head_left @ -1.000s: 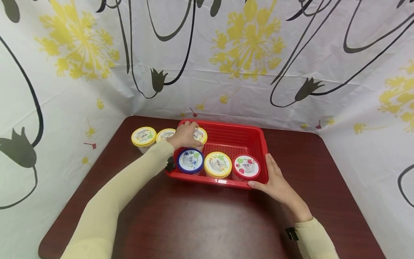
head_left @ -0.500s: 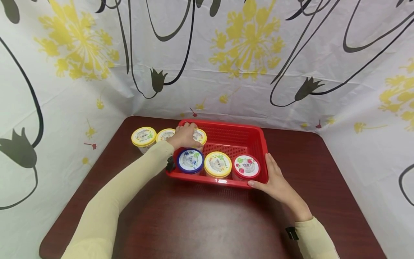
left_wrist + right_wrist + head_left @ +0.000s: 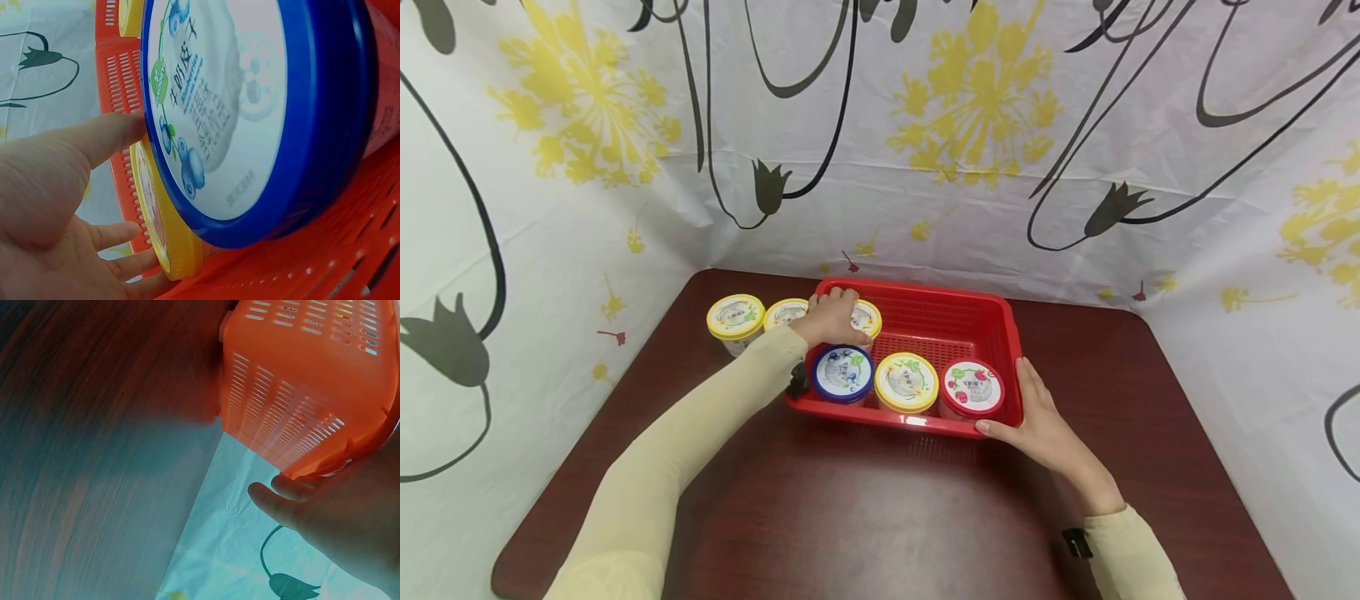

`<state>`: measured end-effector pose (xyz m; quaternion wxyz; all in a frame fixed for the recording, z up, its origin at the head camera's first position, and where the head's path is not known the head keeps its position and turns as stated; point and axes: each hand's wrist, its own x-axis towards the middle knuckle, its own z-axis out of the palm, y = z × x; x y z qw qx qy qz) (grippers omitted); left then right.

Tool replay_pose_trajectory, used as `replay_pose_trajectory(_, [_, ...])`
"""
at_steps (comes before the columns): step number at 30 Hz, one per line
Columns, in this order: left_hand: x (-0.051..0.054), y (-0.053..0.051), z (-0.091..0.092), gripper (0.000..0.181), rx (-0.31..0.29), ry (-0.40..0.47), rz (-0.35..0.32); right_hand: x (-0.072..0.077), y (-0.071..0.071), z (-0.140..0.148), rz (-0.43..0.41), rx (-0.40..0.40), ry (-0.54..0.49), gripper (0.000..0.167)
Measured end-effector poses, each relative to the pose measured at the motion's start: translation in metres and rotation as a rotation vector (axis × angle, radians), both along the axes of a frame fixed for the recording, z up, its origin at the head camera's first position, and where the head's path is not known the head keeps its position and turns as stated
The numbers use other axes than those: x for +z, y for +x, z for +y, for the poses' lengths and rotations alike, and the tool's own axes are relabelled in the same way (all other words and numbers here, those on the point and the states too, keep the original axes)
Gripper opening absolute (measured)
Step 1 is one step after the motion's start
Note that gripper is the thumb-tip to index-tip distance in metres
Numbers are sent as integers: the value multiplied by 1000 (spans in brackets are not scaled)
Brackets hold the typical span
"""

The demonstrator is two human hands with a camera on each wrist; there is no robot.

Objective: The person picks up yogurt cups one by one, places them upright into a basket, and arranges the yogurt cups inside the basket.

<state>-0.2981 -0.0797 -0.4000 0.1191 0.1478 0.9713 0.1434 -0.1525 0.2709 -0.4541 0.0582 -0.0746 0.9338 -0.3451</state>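
In the head view my left hand (image 3: 834,320) reaches into the back left corner of a red plastic basket (image 3: 940,298). It grips a yellow-lidded tub (image 3: 866,317) there, fingers on its far side, thumb on the near side; the left wrist view has the same yellow lid (image 3: 152,206) between them. Close to the thumb stands a blue-lidded tub (image 3: 842,374). Along the basket's front another yellow-lidded tub (image 3: 907,382) and a red-lidded tub (image 3: 972,387) stand upright. My right hand (image 3: 1042,425) holds the basket's front right corner, thumb at the front rim, fingers along the right side.
Outside the basket, on the left, two more yellow-lidded tubs stand on the dark wooden table (image 3: 880,508): one at the far left (image 3: 735,317), the other partly behind the left wrist (image 3: 786,312). A patterned white cloth (image 3: 850,200) hangs round the table's back and sides.
Both hands, the tubs and the basket keep their places. The whole head view shifts very slightly.
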Motion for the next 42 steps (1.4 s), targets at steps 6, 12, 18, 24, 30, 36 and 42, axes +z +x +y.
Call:
replay_pose_trajectory(6, [4, 2, -4, 95, -3, -7, -28, -2, 0, 0, -8, 1, -2, 129])
replay_pose_trajectory(12, [23, 4, -20, 80, 17, 77, 60, -2, -1, 1, -23, -5, -11, 130])
replay_pose_trajectory(18, [43, 11, -55, 48, 100, 329, 254, -3, -1, 1, -22, -11, -6, 129])
replay_pose_trajectory(24, [44, 22, -94, 34, 197, 317, 350, 0, 0, 3, -13, -15, 6, 129])
replay_pose_trajectory(30, [26, 24, -129, 44, 256, 173, 353, 2, 0, 2, -12, -11, -4, 129])
replay_pose_trajectory(36, [5, 24, -153, 62, 224, 46, 262, 3, 0, 1, -21, -3, -22, 129])
replay_pose_trajectory(42, [-8, 25, -166, 73, 251, 28, 205, 3, -1, 0, -25, 4, -27, 129])
